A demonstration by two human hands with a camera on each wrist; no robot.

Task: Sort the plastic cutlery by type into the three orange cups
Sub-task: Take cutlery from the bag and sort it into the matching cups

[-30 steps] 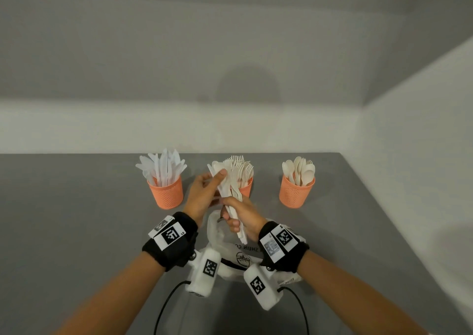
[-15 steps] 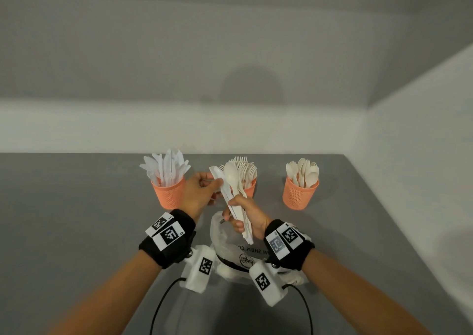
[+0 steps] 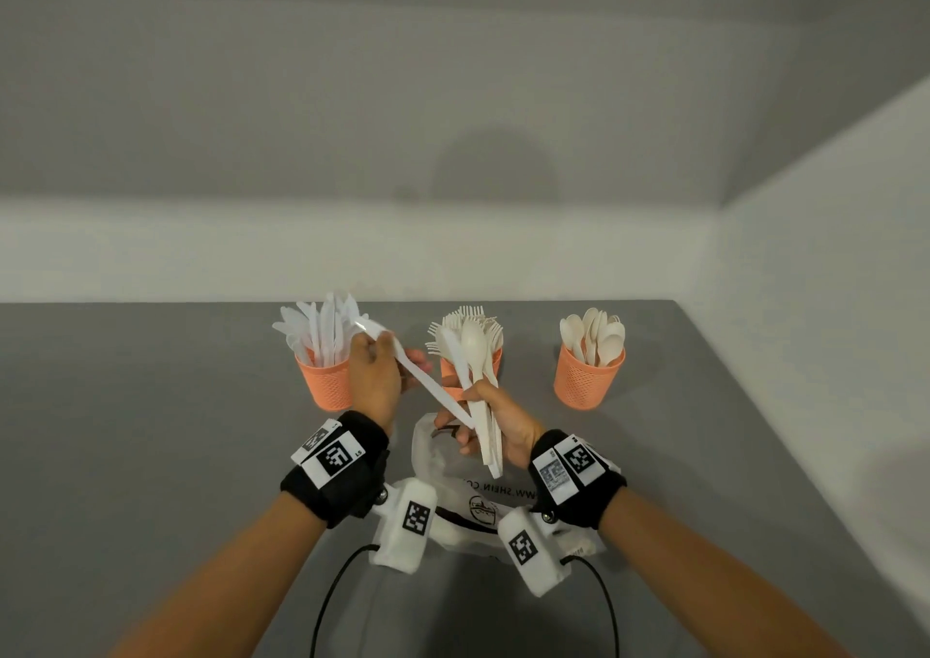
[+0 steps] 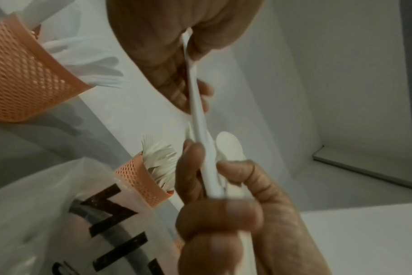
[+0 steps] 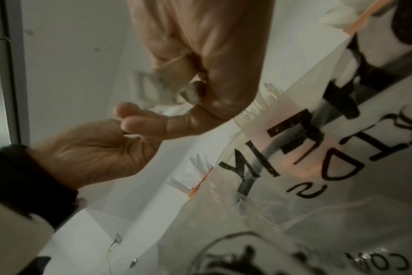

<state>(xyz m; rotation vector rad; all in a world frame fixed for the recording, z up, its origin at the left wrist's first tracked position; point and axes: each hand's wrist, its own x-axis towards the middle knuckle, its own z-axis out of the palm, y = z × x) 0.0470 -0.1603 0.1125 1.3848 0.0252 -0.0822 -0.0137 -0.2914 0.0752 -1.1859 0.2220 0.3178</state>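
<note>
Three orange mesh cups stand in a row on the grey table: the left cup holds knives, the middle cup forks, the right cup spoons. My left hand pinches the blade end of a white knife just right of the knife cup. The knife slants down to my right hand, which grips a bundle of cutlery with a spoon and a fork on top, in front of the middle cup. In the left wrist view the knife runs from the left hand's fingers into the right hand's fist.
A clear plastic bag with black print lies on the table under my wrists, close to the front. A white wall borders the table at the back and along the right side. Cables hang from the wrist cameras.
My left hand has moved left toward the knife cup, drawing the knife sideways out of the bundle. The right hand has kept its grip and stayed in front of the middle cup.
</note>
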